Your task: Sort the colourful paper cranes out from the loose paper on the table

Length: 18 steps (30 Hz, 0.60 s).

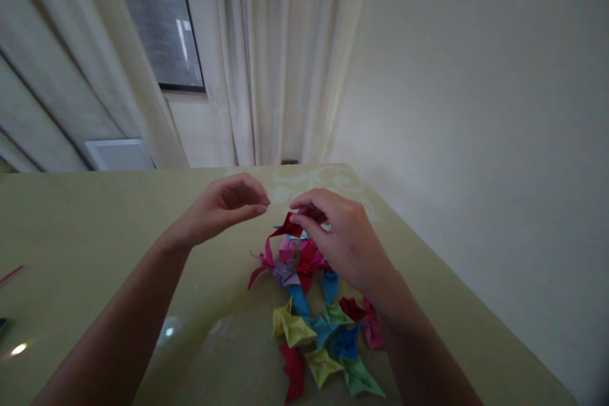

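Observation:
My right hand [342, 238] is closed, pinching a red folded paper piece [288, 226] between thumb and fingertips, just above a heap of coloured origami pieces [314, 317]. My left hand [228, 204] hovers a little to the left at the same height, its fingers curled with thumb and forefinger pinched together; nothing shows between them. The two hands are a small gap apart. The heap lies on a glossy yellow-green table [95, 247] and holds pink, purple, blue, yellow, green and red folded shapes.
The table's right edge [457, 279] runs diagonally beside a plain wall. Pale curtains [266, 57] and a window [157, 13] stand beyond the far edge. A thin pink strip [10, 275] and a dark object [4, 325] lie at the far left.

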Each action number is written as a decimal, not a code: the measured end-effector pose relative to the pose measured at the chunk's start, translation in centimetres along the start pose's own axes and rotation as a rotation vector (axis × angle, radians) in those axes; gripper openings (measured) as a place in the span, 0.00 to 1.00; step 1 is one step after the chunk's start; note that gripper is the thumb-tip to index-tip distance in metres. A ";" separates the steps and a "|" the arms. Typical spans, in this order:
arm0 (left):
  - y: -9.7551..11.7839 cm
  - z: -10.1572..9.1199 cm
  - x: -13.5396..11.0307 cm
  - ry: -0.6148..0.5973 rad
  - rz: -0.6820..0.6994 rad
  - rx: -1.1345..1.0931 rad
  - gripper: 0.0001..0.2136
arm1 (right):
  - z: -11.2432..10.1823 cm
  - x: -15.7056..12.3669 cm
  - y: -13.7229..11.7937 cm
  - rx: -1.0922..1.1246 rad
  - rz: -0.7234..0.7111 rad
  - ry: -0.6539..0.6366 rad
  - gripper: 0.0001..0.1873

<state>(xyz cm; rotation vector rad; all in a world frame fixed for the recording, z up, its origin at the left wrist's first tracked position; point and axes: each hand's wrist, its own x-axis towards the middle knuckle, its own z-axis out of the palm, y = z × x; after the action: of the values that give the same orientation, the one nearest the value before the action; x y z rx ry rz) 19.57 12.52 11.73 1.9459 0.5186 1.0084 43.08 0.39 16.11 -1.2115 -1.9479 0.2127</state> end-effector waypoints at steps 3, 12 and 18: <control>-6.1 -1.2 0.1 0.321 -0.149 0.230 0.18 | -0.7 -0.5 -0.8 -0.079 0.020 -0.081 0.08; -16.8 -1.8 -3.1 0.307 -0.369 0.965 0.29 | -0.5 -3.5 -4.2 -0.246 -0.184 -0.599 0.09; -18.3 -2.4 -2.9 0.283 -0.336 0.967 0.26 | 0.1 -3.8 -5.5 -0.286 -0.308 -0.757 0.06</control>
<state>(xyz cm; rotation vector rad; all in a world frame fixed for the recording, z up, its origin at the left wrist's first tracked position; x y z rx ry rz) 16.41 21.77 -4.24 2.3870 1.6726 0.8815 40.08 -5.59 16.85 -1.0667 -2.8750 0.2613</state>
